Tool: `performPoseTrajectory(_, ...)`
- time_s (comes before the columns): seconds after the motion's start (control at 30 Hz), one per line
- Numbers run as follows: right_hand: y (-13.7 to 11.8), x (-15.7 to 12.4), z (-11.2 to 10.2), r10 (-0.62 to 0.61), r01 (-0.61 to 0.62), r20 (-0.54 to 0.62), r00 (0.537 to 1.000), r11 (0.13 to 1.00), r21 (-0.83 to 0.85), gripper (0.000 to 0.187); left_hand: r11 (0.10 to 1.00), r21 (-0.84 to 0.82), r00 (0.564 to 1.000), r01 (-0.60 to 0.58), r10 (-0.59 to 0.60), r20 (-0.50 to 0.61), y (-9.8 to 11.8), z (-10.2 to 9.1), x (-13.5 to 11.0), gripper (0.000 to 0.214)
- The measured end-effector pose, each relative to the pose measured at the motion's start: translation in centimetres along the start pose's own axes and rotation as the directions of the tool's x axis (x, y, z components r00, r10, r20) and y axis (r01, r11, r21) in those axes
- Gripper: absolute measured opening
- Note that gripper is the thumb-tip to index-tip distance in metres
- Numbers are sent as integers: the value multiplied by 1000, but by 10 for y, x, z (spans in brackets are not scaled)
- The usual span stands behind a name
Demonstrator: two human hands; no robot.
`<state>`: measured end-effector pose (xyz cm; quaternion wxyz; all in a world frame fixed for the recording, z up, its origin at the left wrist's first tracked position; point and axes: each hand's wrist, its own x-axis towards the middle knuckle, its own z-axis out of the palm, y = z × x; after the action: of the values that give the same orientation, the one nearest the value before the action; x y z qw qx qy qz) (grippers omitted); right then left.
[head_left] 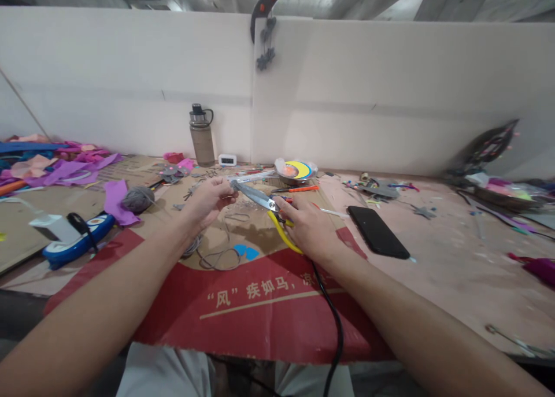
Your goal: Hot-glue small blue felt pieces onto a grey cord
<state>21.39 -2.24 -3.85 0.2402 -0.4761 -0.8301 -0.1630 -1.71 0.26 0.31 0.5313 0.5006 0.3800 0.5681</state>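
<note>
My right hand (310, 223) is closed round the yellow handles of a pair of scissors (256, 197), whose blades point left. The blade tips reach my left hand (212, 201), which is closed in a pinch. Something small and greyish shows at its fingertips, too small to name. Beneath the hands a loose tangle of grey yarn (221, 262) and two small blue cut pieces (246, 252) lie on the red and brown cardboard (269, 322). A ball of grey yarn (137, 199) sits farther left.
A black phone (378, 232) lies to the right. At the back stand a bottle (202, 140), a small white clock (228, 160) and a bowl (299, 180) of craft pieces. A blue power strip (78, 244) and coloured felt scraps (56, 171) are left. A black cable (336, 322) hangs in front.
</note>
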Motion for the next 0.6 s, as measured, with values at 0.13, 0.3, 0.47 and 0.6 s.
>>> performPoseTrajectory(0.13, 0, 0, 1, -1, 1, -21, 1000, 1000, 4, 40, 1000, -10, 1000, 1, -1, -8, 2, 1, -1, 19)
performPoseTrajectory(0.3, 0, -1, 1, 28, -30, 13, 1000, 984, 178, 42, 1000, -12, 998, 24, -24, -53, 2, -2, 0, 18)
performPoseTrajectory(0.47, 4, 2, 9, 155, -120, -30, 987, 859, 497, 48, 998, -45, 992, 41, -46, -118, 0, -4, 2, 14)
performPoseTrajectory(0.6, 3, 5, 10, 210, -132, -33, 977, 720, 681, 44, 997, -36, 995, 70, -72, -65, -1, 0, 1, 15)
